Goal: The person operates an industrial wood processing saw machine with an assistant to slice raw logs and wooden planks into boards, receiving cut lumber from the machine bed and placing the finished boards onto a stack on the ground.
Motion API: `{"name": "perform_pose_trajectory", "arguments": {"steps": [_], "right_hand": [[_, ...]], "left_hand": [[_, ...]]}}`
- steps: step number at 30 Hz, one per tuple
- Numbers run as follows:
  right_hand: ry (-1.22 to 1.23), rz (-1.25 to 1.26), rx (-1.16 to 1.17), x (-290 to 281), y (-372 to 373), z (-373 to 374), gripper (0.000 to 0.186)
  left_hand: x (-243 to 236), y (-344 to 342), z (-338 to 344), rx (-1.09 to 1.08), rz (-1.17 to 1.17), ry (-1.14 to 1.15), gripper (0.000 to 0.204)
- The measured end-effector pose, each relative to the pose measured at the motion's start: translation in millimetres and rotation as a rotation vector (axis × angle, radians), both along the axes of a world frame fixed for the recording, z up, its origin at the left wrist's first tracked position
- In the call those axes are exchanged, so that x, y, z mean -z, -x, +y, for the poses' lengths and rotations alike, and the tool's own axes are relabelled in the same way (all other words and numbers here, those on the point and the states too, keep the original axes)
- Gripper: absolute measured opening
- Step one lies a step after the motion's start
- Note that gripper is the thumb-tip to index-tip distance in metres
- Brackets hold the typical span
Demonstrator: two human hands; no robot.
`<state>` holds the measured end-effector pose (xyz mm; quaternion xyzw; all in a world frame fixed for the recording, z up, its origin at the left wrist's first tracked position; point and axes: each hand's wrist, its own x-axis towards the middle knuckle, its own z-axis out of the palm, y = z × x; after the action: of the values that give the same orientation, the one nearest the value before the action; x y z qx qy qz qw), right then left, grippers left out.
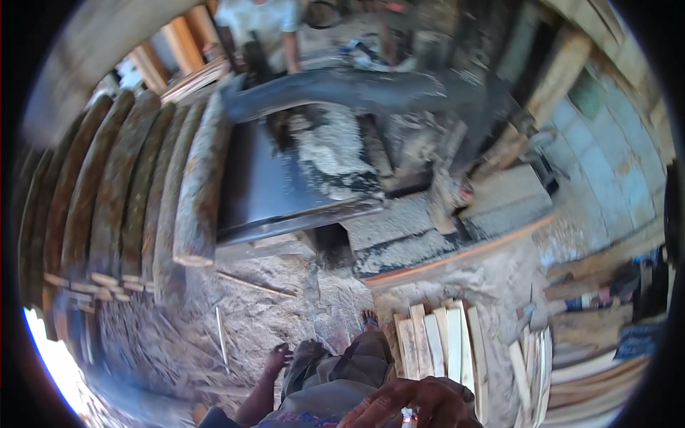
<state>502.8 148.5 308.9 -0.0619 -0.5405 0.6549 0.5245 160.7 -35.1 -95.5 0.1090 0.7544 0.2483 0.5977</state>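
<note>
My left hand hangs low beside my left knee, its fingers loosely bent and slightly apart, with nothing visible in them. Close to my chest, my right hand is closed with its back toward me. Between its fingers a small whitish object with bits of colour shows; its kind is unclear. Ahead of me stands a dark metal machine table with a heap of pale sawdust on it. Neither hand touches the table.
Bark-covered logs lie side by side at the left. Sawn wooden strips are stacked right of my legs, with more boards beyond. A long dark curved machine part spans the table's far side. Another person stands behind it.
</note>
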Motion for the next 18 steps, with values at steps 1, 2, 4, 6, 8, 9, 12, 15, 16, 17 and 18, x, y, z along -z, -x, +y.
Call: {"name": "perform_pose_trajectory", "arguments": {"steps": [1, 2, 4, 6, 8, 9, 12, 15, 16, 17, 18], "right_hand": [[0.005, -0.020, 0.036, 3, -23, 10, 0.033], [0.023, -0.064, 0.068, 5, -46, 19, 0.032], [0.119, -0.317, 0.128, 14, -93, 26, 0.032], [0.536, -0.999, 0.100, 9, -144, 33, 0.032], [0.599, -0.633, 0.667, 57, -179, 75, 0.023], [0.271, -0.219, 0.913, 109, -191, 114, 0.018], [0.603, -0.734, 0.896, 253, -277, 204, 0.027], [0.697, -0.916, 0.750, 344, -297, 272, 0.029], [0.740, -0.920, 0.740, 355, -293, 292, 0.030], [0.823, -0.893, 0.746, 357, -287, 308, 0.028], [0.911, -0.869, 0.751, 356, -281, 318, 0.026]], "left_hand": [[0, -19, 3, 0.172, -0.012, 0.041, 0.048], [6, -29, 3, 0.518, 0.132, 0.005, 0.051], [-34, -78, 53, 0.999, 0.226, 0.063, 0.056], [-36, -80, 65, 0.609, -0.080, 0.123, 0.055], [-48, -87, 90, 0.341, -0.141, 0.094, 0.051], [-59, -86, 87, 0.282, -0.033, 0.054, 0.051], [-65, -72, 118, 0.308, 0.110, 0.020, 0.052], [-73, -73, 134, 0.316, 0.169, 0.050, 0.051], [-71, -72, 136, 0.323, 0.181, 0.057, 0.051], [-71, -71, 135, 0.324, 0.196, 0.068, 0.052], [-74, -72, 133, 0.288, 0.191, 0.058, 0.052]]}}
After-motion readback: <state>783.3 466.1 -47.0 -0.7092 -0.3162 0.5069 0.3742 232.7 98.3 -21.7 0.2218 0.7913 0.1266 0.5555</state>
